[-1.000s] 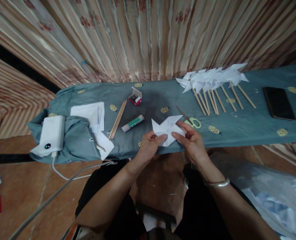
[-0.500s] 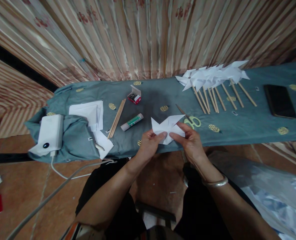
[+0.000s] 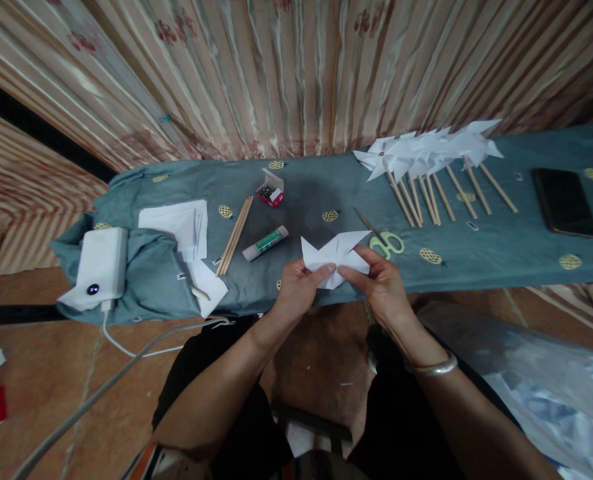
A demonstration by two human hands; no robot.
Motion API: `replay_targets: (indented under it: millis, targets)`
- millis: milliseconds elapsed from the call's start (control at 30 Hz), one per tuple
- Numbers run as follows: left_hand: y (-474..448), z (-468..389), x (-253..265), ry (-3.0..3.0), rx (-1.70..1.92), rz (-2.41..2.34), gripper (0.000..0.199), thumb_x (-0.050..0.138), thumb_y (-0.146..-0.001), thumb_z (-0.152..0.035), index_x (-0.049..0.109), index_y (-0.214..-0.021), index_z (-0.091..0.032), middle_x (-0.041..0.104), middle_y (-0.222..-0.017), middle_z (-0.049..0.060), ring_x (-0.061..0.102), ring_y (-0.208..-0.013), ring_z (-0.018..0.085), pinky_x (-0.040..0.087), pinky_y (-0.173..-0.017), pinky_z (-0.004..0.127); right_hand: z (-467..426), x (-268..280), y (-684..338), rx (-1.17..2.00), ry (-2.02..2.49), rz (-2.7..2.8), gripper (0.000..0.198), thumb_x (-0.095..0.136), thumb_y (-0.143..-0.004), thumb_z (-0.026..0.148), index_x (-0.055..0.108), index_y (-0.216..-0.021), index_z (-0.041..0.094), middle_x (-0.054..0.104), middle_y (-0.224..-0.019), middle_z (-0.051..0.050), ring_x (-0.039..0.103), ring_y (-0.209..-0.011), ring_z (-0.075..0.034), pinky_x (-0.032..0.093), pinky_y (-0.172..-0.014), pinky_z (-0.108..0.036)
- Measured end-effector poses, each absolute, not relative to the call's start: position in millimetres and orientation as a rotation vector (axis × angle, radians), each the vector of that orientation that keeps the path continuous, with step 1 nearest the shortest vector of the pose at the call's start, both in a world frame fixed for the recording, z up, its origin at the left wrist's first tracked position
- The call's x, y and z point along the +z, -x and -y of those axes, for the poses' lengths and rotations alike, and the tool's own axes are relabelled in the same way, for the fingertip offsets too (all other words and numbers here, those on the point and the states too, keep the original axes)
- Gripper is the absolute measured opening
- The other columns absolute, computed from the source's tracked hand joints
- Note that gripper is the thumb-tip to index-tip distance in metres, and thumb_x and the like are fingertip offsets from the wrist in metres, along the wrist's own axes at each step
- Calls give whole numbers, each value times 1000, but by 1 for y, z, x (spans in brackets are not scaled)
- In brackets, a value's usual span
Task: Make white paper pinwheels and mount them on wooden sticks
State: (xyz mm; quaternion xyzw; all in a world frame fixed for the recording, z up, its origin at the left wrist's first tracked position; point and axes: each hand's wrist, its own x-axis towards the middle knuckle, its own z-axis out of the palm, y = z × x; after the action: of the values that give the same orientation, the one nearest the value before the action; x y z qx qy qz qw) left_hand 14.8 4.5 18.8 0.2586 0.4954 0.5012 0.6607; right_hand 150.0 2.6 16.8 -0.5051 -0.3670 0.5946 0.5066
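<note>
A white paper pinwheel with pointed blades is held at the table's front edge. My left hand grips its left side, thumb pressed near the centre. On the other side my right hand pinches it, with the thumb also at the middle and fingers behind the paper. Just beyond my right hand lie scissors with pale green handles. A green-and-white glue stick rests to the left of the pinwheel. Behind that stands an opened small red box of small dark metal pieces.
Several thin wooden sticks and white paper sheets lie on the left. A white power bank has a cable attached. Finished-looking pinwheels on sticks overlap at the back right, near a black phone. A plastic bag is at lower right.
Hardly anything differs. Both hands keep their grip on the paper pinwheel, and the view has shifted very slightly.
</note>
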Motion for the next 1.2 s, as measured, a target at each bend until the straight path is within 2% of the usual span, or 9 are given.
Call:
replay_targets:
  millis: [133, 333, 700, 933, 1100, 1200]
  targets:
    - [-14, -5, 18, -589, 1141, -1130, 33, 87, -50, -33, 75, -73, -14, 73, -68, 3, 61, -58, 13, 50, -61, 26, -3, 16, -150, 1423, 1213, 916, 38, 82, -61, 30, 70, -96, 22, 75, -92, 0, 68, -83, -19, 53, -82, -35]
    - [-13, -5, 21, -644, 1134, -1140, 30, 87, -50, -35, 75, -69, -15, 73, -68, 3, 62, -59, 13, 51, -65, 26, -4, 19, -148, 1437, 1203, 809, 40, 85, -56, 27, 72, -93, 22, 76, -87, 2, 67, -76, -16, 54, -77, -31]
    - [-2, -6, 16, -757, 1162, -1206, 24, 84, -54, -32, 75, -68, -15, 72, -67, 2, 60, -59, 12, 47, -60, 24, -5, 21, -139, 1426, 1179, 914, 38, 84, -59, 32, 70, -93, 23, 75, -91, 0, 68, -83, -18, 54, -84, -34]
    - [9, -9, 26, -778, 1175, -1242, 24, 84, -54, -34, 75, -66, -15, 72, -68, 2, 61, -61, 14, 49, -63, 26, -7, 26, -134, 1500, 1125, 898, 41, 85, -59, 33, 69, -95, 24, 75, -93, -1, 69, -87, -20, 55, -83, -35]
    - [20, -11, 30, -769, 1223, -1279, 27, 84, -52, -36, 75, -67, -15, 73, -68, 3, 62, -61, 15, 49, -62, 26, -10, 28, -137, 1562, 1084, 924, 40, 84, -62, 36, 71, -98, 26, 76, -99, -2, 69, -95, -21, 52, -90, -36]
    - [25, -12, 34, -720, 1275, -1280, 27, 84, -52, -36, 75, -67, -16, 74, -70, 3, 62, -62, 15, 50, -63, 27, -12, 27, -138, 1519, 1153, 933, 36, 82, -64, 40, 73, -95, 25, 76, -97, -3, 69, -89, -19, 53, -86, -35]
